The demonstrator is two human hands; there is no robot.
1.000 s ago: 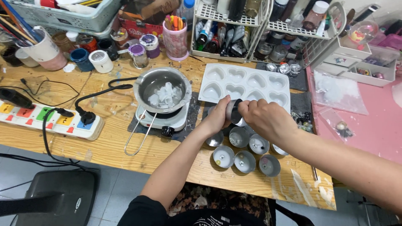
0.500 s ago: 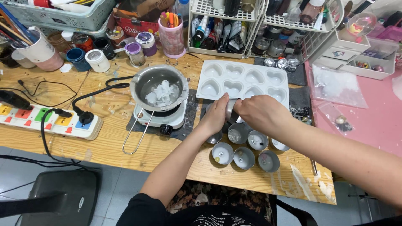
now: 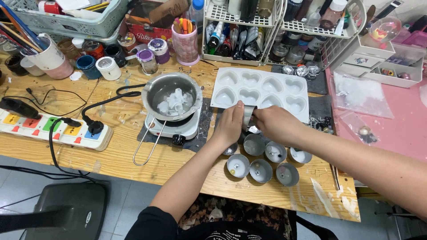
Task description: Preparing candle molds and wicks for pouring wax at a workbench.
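My left hand [image 3: 230,125] and my right hand [image 3: 276,124] both grip a small round metal tin [image 3: 248,117], held on its side between them just in front of a white heart-shaped mould tray [image 3: 284,98]. Below the hands, several open metal tins [image 3: 261,170] stand in two rows on the wooden table [image 3: 66,151]. Some hold a wick or a bead. To the left, a steel melting pot [image 3: 172,98] with white wax chunks sits on a small white hot plate [image 3: 171,128], its wire handle pointing toward me.
A colourful power strip [image 3: 53,129] with a black plug lies at the left. Jars, cups and brushes crowd the back left; white wire racks [image 3: 249,26] of bottles stand behind the mould. A pink surface [image 3: 391,133] with plastic bags lies right. A black chair is below.
Both hands and the tin have stayed in place over the tins; the tin is now more covered by my fingers. The view has shifted slightly.
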